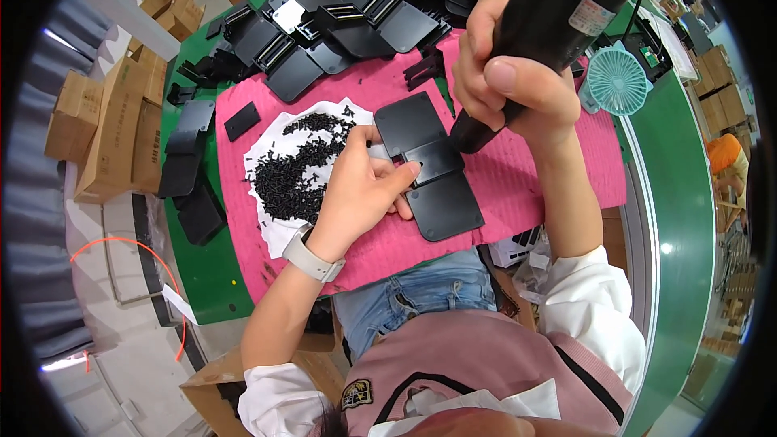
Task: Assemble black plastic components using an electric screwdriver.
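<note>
Right hand (506,81), grip closed around a black electric screwdriver (550,32), tip lowered onto a black hinged plate assembly (429,166). Left hand (364,190) presses flat on the assembly, grasping nothing. The assembly lies on a pink mat (518,178) (beside a heap of black screws (295,166)) on the green table (202,275).

Left of the left hand's fingers (368,186) the heap of black screws (295,170) blocks passage. Beyond the fingers, stacked black plastic parts (340,24) crowd the table. Right of the right hand's fingers (506,85), bare pink mat (583,170) lies free up to the small teal fan (617,81).
</note>
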The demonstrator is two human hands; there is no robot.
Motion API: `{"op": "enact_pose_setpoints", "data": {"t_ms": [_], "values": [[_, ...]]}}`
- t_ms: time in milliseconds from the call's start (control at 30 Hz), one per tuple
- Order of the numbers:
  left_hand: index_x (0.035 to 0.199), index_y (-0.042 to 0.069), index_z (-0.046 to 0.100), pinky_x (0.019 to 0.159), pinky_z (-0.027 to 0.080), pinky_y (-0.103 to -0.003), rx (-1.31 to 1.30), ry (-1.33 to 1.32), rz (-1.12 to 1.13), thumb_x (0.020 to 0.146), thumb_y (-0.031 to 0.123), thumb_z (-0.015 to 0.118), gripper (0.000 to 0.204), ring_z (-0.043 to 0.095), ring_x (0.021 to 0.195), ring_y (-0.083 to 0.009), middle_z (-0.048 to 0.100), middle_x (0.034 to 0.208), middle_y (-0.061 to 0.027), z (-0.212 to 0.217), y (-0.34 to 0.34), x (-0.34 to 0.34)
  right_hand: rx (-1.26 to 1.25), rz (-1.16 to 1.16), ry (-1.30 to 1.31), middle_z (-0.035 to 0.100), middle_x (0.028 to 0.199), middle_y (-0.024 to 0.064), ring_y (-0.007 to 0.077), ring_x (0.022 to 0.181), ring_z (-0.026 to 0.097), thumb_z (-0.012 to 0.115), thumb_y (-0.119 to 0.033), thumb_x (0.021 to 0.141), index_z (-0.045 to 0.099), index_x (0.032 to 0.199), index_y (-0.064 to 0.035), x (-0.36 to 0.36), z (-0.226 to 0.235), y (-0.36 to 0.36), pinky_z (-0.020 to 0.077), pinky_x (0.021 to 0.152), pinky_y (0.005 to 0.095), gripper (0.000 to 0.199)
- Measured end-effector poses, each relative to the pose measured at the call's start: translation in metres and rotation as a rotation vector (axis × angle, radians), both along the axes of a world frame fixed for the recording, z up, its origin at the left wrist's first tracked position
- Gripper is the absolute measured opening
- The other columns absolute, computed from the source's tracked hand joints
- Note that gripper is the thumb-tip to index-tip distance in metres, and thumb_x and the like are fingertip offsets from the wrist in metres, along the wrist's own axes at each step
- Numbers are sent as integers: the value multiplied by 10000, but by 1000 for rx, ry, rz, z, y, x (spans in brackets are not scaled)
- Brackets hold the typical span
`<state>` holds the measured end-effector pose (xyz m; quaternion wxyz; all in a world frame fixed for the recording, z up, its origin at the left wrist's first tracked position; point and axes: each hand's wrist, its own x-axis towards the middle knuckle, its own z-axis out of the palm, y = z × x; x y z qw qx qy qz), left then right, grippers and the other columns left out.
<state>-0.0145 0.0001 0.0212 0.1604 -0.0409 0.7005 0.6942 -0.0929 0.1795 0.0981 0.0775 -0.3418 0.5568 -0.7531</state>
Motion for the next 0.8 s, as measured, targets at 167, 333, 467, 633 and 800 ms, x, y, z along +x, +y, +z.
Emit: {"op": "enact_pose_setpoints", "data": {"t_ms": [167, 333, 467, 633, 800], "values": [[1128, -72, 312, 420, 455, -273, -1, 11, 8, 843, 40, 613, 430, 596, 458, -178, 582, 657, -109, 3, 3, -2, -13, 116, 1, 437, 536, 40, 96, 365, 394, 640, -158, 731, 428, 829, -19, 2, -4, 0, 316, 336, 220, 272], [1117, -69, 317, 415, 450, -271, 11, 7, 9, 842, 35, 612, 416, 595, 455, -178, 578, 651, -104, 4, 5, -3, -4, 182, 31, 438, 535, 40, 94, 370, 395, 669, -161, 733, 420, 819, -14, -1, -6, 1, 316, 331, 215, 302], [1130, -15, 354, 408, 405, -219, -24, 9, 14, 854, 111, 642, 418, 601, 469, -162, 584, 693, -78, 0, -1, -2, 15, 110, 61, 449, 534, 43, 97, 374, 398, 686, -161, 741, 417, 819, -21, 1, -8, -6, 323, 345, 222, 313], [1086, -58, 399, 405, 407, -260, -230, 75, -5, 830, 111, 653, 399, 572, 441, -158, 590, 588, -88, 7, 3, -3, -3, -12, 108, 460, 544, 33, 91, 404, 418, 720, -153, 747, 439, 865, -20, 17, -13, -6, 328, 370, 216, 332], [1031, -20, 572, 505, 444, -406, -935, 647, 203, 752, 262, 746, 433, 602, 551, -334, 592, 604, -123, 11, -15, 8, -301, 222, 82, 458, 574, 23, 114, 380, 413, 652, -221, 763, 425, 971, -25, 15, 7, 16, 334, 360, 230, 365]]}}
